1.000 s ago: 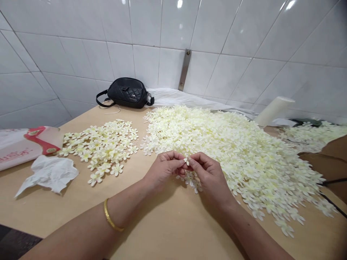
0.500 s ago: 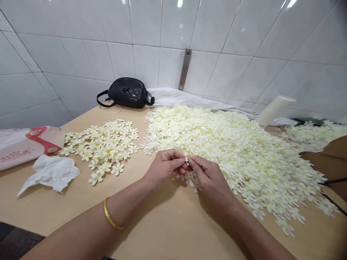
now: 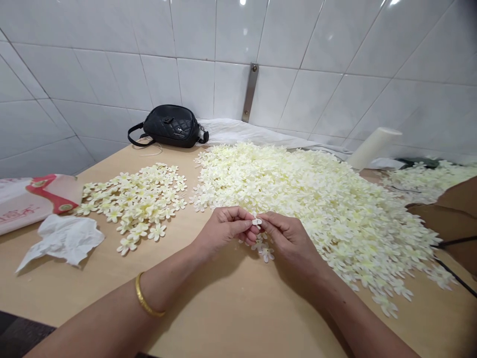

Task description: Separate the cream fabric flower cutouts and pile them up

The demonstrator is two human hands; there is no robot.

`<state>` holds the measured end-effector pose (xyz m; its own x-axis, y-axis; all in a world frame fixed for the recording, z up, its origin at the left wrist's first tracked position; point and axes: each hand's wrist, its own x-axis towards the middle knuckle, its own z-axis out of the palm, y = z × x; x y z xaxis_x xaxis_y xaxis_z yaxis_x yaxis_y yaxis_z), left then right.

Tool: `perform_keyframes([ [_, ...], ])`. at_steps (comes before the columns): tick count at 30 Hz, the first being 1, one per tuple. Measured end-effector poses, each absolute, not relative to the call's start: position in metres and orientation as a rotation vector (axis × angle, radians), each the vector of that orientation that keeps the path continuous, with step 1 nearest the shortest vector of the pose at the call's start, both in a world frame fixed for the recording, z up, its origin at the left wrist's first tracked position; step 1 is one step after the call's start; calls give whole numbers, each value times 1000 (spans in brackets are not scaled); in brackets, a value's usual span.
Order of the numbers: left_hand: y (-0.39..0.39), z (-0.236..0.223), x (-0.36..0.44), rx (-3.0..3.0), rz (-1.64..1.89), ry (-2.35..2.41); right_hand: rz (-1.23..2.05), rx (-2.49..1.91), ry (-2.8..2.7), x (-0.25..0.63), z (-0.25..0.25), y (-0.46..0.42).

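Observation:
My left hand [image 3: 223, 229] and my right hand [image 3: 288, 238] meet fingertip to fingertip above the wooden table [image 3: 231, 318]. Both pinch one small cream fabric flower [image 3: 256, 221] between thumbs and fingers. Right behind them spreads a large heap of the same cream flowers [image 3: 309, 199]. A smaller, flatter group of flowers [image 3: 136, 199] lies to the left of my left hand. A few loose flowers [image 3: 265, 252] lie on the table just under my hands. A gold bangle [image 3: 144, 302] circles my left wrist.
A black quilted bag [image 3: 169, 126] sits at the back by the tiled wall. A crumpled white tissue [image 3: 63, 241] and a red-and-white packet [image 3: 32, 201] lie at the left. A cream roll [image 3: 374, 146] and more flowers [image 3: 428, 179] are at the right.
My hands have stayed together on the small flower, with only slight finger movement. The view has shifted a little, so everything sits slightly lower-left than before.

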<state>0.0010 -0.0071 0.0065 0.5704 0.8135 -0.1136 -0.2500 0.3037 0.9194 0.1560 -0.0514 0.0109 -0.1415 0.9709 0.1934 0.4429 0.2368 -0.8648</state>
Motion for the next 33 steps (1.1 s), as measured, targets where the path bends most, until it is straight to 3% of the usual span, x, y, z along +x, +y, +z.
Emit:
perform_keyframes([
  [11,-6,4,2,985,812,639,951,-1206,-1741,151,20,-52],
  [33,-10,2,5,911,829,716,619,-1412,-1664,135,11,-53],
])
